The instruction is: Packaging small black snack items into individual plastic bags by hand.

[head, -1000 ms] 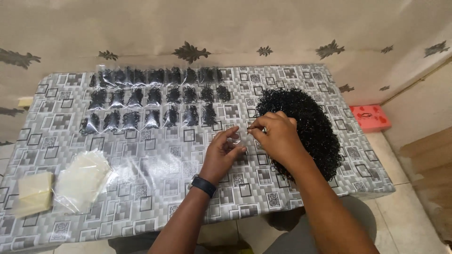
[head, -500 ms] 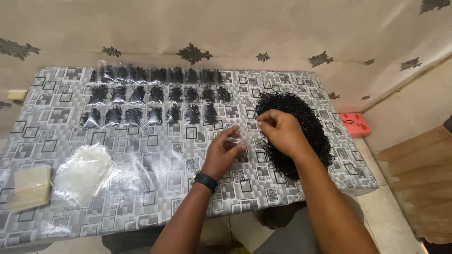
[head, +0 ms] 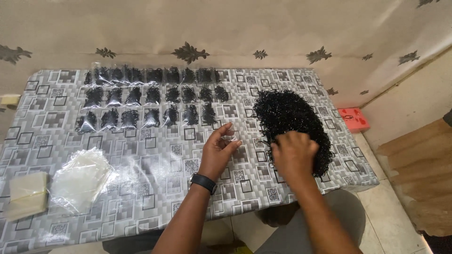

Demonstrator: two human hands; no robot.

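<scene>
The left hand is raised just above the surface, its thumb and fingers pinching a small clear plastic bag — held up near the middle of the table, seemingly so its mouth stays reachable. A black watch sits on that wrist.

The right hand rests palm-down on the near edge of the heap of small black pieces, which lies on the right side of the surface. Its fingers curl down into the heap; whether they are pinching anything I cannot tell, since the back of the hand hides the tips.

To the far left, three rows of filled clear bags lie side by side, each holding a dark clump — laid flat and apart, likely so they stay easy to count. At the near left sits a loose stack of empty clear bags, and just beside it a pale yellowish packet. A red object lies on the floor beyond the table's right end.
</scene>
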